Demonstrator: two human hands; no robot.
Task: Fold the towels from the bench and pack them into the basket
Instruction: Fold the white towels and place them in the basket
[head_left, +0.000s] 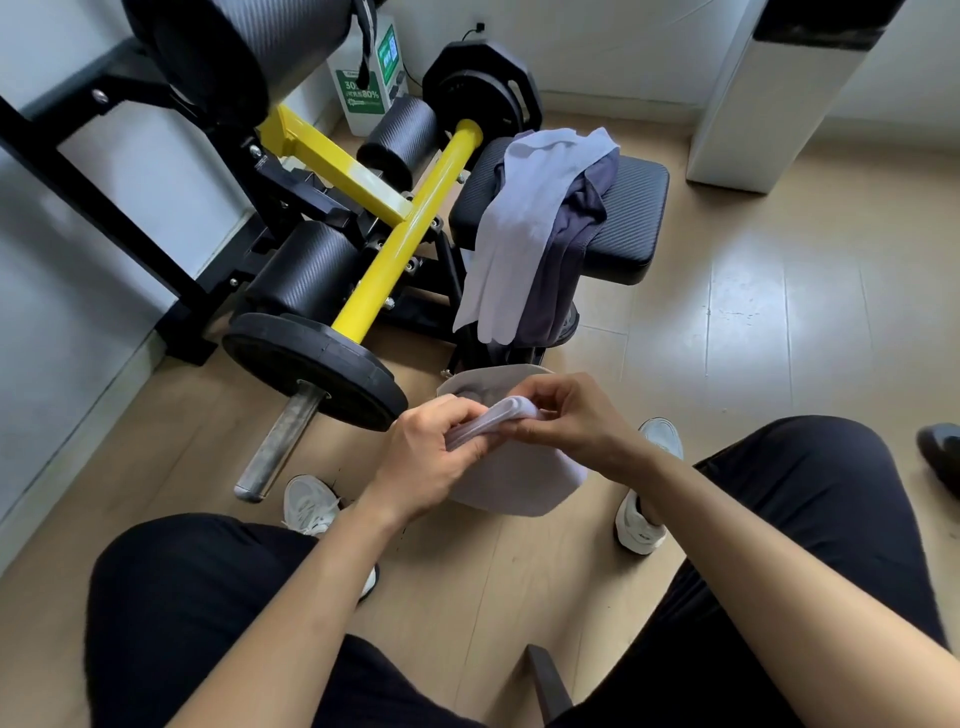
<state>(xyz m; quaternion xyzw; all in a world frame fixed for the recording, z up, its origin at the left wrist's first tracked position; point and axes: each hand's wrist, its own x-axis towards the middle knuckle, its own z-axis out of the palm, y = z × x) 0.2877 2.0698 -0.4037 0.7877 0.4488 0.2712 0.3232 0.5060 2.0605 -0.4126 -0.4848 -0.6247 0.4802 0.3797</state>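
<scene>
Soft matt cloth towels (524, 234), textured black bench pad (631, 218), glossy yellow metal bar (410, 228), wood-look floor (779, 322)

— How many towels do you count?
— Three: one folded towel (498, 415) in the hands, then one pale towel (524, 228) and one dark towel (566, 260) on the single bench (634, 208).
— And baskets?
— One basket (519, 488). Hands are two: left hand (431, 457), right hand (576, 415).
— Shoes?
— Two white shoes (309, 504) (641, 525), one dark shoe (940, 452).
— The black padded rolls (244, 47) (400, 135) (306, 270)?
— Three.
</scene>
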